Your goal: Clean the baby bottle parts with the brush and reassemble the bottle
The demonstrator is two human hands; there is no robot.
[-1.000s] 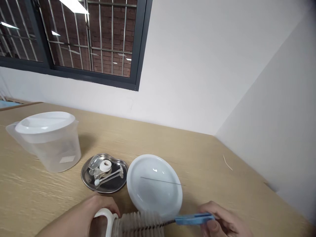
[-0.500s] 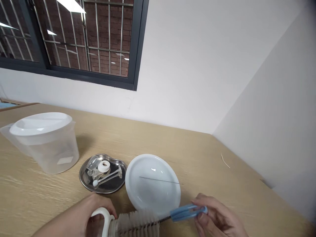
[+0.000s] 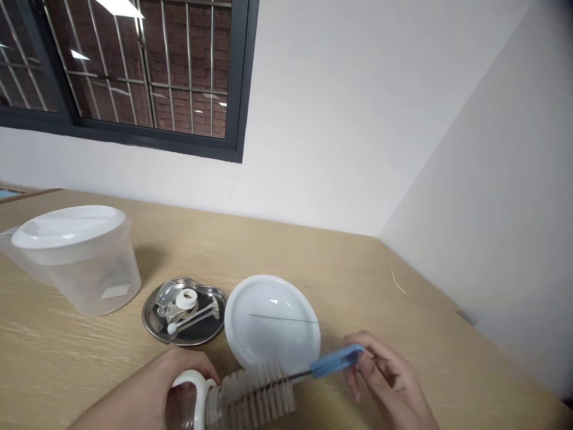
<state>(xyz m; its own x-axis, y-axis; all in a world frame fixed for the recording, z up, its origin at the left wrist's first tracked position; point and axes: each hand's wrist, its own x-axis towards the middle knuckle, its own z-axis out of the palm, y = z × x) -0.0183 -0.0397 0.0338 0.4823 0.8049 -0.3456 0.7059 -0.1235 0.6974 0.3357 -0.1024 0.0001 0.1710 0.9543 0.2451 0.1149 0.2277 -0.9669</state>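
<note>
At the bottom, my left hand [image 3: 179, 382] is wrapped round a clear bottle with a white handle [image 3: 200, 397]. A bristle brush [image 3: 259, 397] lies at the bottle's mouth, most of its bristles outside. Its blue handle [image 3: 335, 361] is pinched by my right hand [image 3: 389, 376] between thumb and fingers. Just beyond the brush is a white plate [image 3: 273, 346] with a thin wire [image 3: 284, 318] across it. Left of the plate, a kidney-shaped metal tray [image 3: 197, 335] holds a white ring [image 3: 186, 299] and clear plastic parts [image 3: 194, 318].
A translucent lidded pitcher [image 3: 98, 275] stands at the left of the wooden table [image 3: 290, 245]. A thin pale strip [image 3: 397, 282] lies at the right. Behind are a white wall [image 3: 335, 119] and a barred window [image 3: 179, 65].
The blue brush handle has rolled and risen slightly, and more of the bristles show outside the bottle. Both hands are a little higher in view, which has shifted slightly.
</note>
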